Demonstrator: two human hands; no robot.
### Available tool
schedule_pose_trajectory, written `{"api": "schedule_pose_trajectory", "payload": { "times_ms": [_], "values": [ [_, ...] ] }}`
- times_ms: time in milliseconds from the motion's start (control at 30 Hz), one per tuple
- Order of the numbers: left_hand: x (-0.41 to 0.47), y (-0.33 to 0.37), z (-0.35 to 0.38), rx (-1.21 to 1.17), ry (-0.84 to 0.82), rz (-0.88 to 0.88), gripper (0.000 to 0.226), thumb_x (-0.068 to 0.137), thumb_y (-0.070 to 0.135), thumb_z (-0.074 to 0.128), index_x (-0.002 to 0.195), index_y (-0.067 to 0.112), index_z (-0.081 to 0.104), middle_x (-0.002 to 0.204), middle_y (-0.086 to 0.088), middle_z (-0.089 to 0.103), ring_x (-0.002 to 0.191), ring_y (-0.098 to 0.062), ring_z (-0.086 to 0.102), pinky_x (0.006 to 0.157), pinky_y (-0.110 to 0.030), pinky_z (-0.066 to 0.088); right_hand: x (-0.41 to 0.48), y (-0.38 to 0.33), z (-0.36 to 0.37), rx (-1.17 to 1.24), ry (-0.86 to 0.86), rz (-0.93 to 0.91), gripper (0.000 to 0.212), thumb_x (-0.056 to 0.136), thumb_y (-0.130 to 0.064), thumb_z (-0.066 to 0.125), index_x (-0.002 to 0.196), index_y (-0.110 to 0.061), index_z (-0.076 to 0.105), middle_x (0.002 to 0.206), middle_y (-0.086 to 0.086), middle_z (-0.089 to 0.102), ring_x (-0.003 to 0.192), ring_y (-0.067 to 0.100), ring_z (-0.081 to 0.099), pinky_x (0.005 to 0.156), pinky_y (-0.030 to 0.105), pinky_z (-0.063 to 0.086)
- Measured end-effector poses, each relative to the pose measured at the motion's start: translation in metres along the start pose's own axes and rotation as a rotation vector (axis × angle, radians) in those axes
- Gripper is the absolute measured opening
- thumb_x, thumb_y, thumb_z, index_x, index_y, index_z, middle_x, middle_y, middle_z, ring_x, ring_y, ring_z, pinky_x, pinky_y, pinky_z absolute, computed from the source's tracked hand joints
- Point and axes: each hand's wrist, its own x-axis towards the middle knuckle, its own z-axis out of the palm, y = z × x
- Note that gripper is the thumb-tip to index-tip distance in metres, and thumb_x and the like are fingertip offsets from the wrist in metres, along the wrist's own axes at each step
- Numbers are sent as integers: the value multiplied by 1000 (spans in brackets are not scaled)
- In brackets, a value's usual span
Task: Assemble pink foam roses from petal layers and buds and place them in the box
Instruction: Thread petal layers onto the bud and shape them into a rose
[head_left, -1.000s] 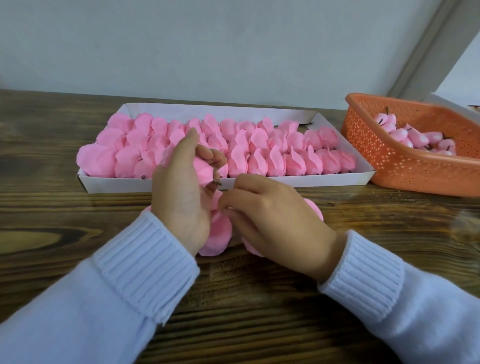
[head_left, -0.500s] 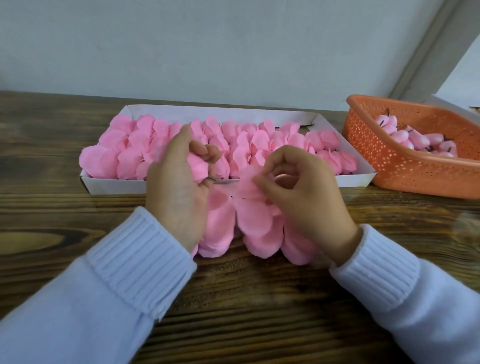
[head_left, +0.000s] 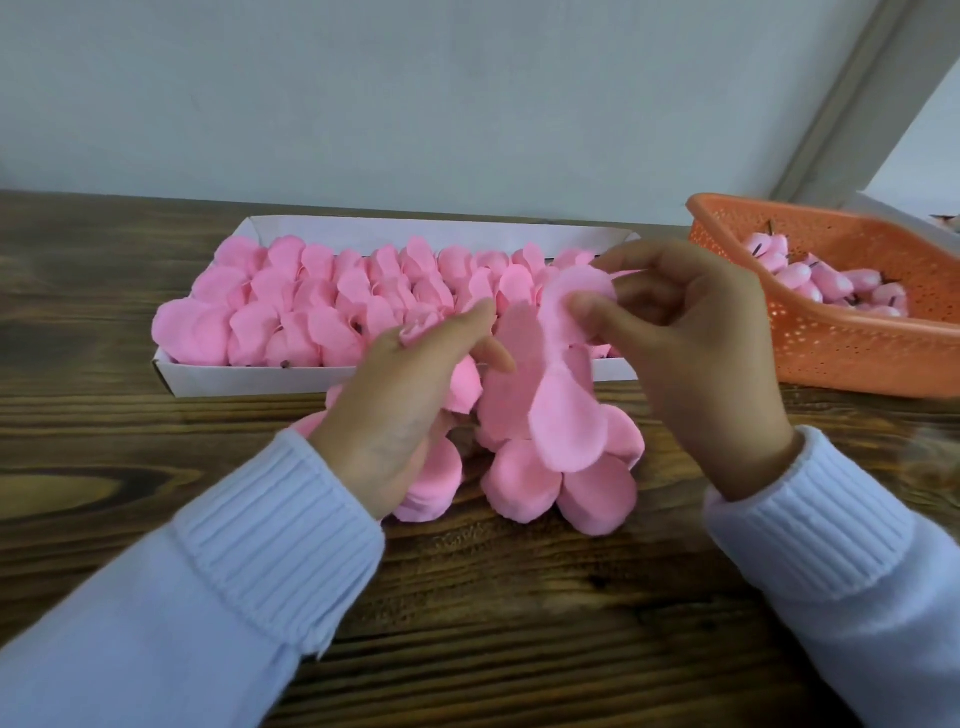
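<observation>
While the right hand (head_left: 691, 358) pinches a pink petal layer (head_left: 569, 431) by its upper lobe between thumb and fingertips (head_left: 584, 312), the rest of that layer hangs free below the grip, its lower lobes drooping over the stack of petal layers (head_left: 524, 493) on the table (head_left: 519, 634). The pinched lobe sits at the far side of the hand, raised above the near wall of the box (head_left: 249, 375), and the hanging part falls just left of the palm.

The left hand (head_left: 410, 400) is curled round a pink foam piece (head_left: 466, 387). Pink shows above the knuckles and again under the fingers, but the hand hides most of it, so I cannot tell whether it is a bare bud or a part-built rose. The left fingers point toward the held layer and lie close beside it; whether they touch it is not clear. A second pile of petals (head_left: 434, 488) lies flat on the table, partly under the left wrist.

Behind both hands the white box lies lengthwise, packed with rows of finished roses (head_left: 311, 306). To the right, apart from the box, an orange basket (head_left: 831, 358) holds pale pink buds (head_left: 810, 280) with dark stems. Both arms wear pale ribbed sleeves (head_left: 280, 525).
</observation>
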Motion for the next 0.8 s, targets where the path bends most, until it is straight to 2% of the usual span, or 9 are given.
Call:
{"api": "schedule_pose_trajectory", "payload": {
  "times_ms": [133,233,333,400,467,533,633,700,800],
  "values": [
    [-2,1,2,-79,-54,20,39,84,32,59,49,20,70,64,6,69,64,-6,63,65,-24,50,-1,-1,-2,-2,10,-27,13,78,-1,75,80,-11,67,72,4,71,61,7,64,58,15,51],
    [0,-1,0,-31,-28,76,37,87,35,61,54,24,72,68,8,71,79,-18,59,76,-36,40,-1,3,-2,25,-51,19,10,83,-7,73,81,-5,63,76,23,66,67,19,61,62,33,52],
    [-2,-2,-1,62,-90,209,33,86,41,61,57,29,73,69,12,70,78,-5,64,72,-24,46,-1,7,-1,176,-206,174,17,85,-21,62,81,-8,53,88,34,58,76,32,57,73,46,47],
    [-4,-2,0,111,-139,289,34,87,37,56,59,30,73,70,12,71,76,-1,67,70,-14,49,0,9,-3,375,-357,334,17,85,-24,57,83,-9,50,86,27,58,76,33,54,72,46,45],
    [-6,-3,0,171,-127,372,34,89,34,54,61,28,74,70,9,72,75,-2,68,70,-11,48,0,11,-6,541,-495,431,14,84,-24,58,85,-12,51,76,7,60,70,21,54,66,34,44],
    [-8,-4,0,270,-106,467,33,91,38,56,66,25,73,70,4,72,73,-11,68,67,-20,52,1,13,-10,577,-578,450,30,76,-25,75,91,-10,54,76,2,63,68,15,59,64,27,49],
    [-10,-8,0,474,-78,635,37,90,39,52,73,13,72,72,-7,68,72,-27,64,70,-43,50,2,10,-14,297,-695,379,55,55,-29,88,95,-5,60,82,10,66,75,18,63,70,31,53],
    [-9,-8,1,531,-60,713,34,91,32,53,71,10,71,72,-3,67,71,-20,64,69,-38,49,1,7,-13,36,-692,297,40,63,-22,86,93,-6,65,78,12,68,72,14,63,68,32,52],
    [-13,-8,3,515,-55,726,28,91,27,54,71,17,70,79,7,68,78,-11,64,75,-25,49,-3,4,-8,-31,-599,241,20,71,-13,83,85,-6,69,70,4,68,62,7,61,58,23,50]
  ]
}}
